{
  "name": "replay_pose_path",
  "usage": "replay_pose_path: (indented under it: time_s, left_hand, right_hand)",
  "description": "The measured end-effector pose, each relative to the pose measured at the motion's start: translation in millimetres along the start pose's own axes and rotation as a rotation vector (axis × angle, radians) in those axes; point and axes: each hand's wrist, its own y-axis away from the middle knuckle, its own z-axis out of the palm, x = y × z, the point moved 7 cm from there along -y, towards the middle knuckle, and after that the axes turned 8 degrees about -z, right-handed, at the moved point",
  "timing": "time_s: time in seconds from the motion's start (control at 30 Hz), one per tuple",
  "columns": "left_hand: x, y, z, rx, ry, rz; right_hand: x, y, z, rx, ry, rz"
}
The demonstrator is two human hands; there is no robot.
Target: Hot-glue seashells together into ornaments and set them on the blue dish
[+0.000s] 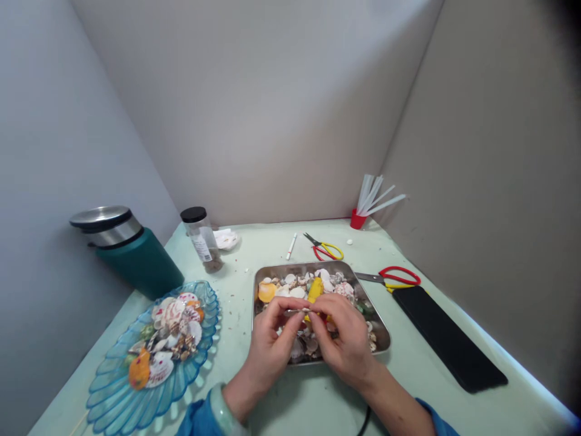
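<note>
My left hand point(276, 333) and my right hand point(342, 336) meet above a metal tray point(381, 339) filled with seashells. Thumbs and forefingers of both are pinched together at one spot. Between them shows a small, thin, pale-grey object point(293, 312), mostly covered by the fingertips, so its kind is unclear. Beneath the hands lie white shells point(297, 292), a yellow-orange shell point(267, 292) and a bright yellow item point(315, 289). My fingers hide the middle of the tray.
A blue scalloped dish point(102, 387) of shells sits at left, near a green bottle point(140, 260) and a black-lidded jar point(202, 239). Scissors point(333, 249), larger scissors point(399, 277), a white pen point(291, 246), a red cup point(358, 219) of white sticks and a black slab point(449, 336) surround the tray.
</note>
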Motion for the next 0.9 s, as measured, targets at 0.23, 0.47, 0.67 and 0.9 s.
replay_pose_path:
  time_s: [0.23, 0.47, 0.67, 0.9]
  left_hand:
    - [1.9, 0.0, -1.2, 0.017, -0.031, 0.013]
    - [2.2, -1.1, -2.0, 0.019, -0.042, 0.001]
    - [-3.7, -1.9, -0.7, 0.007, 0.026, -0.049]
    - [-4.8, -6.0, 0.6, -0.021, 0.126, -0.083]
  right_hand:
    - [-0.5, 0.4, 0.1, -0.005, -0.002, -0.008]
    - [-0.7, 1.5, 0.4, -0.007, 0.003, -0.009]
    - [-1.6, 0.0, -2.7, 0.018, -0.001, -0.016]
    - [-0.2, -0.2, -1.3, 0.01, -0.005, -0.004]
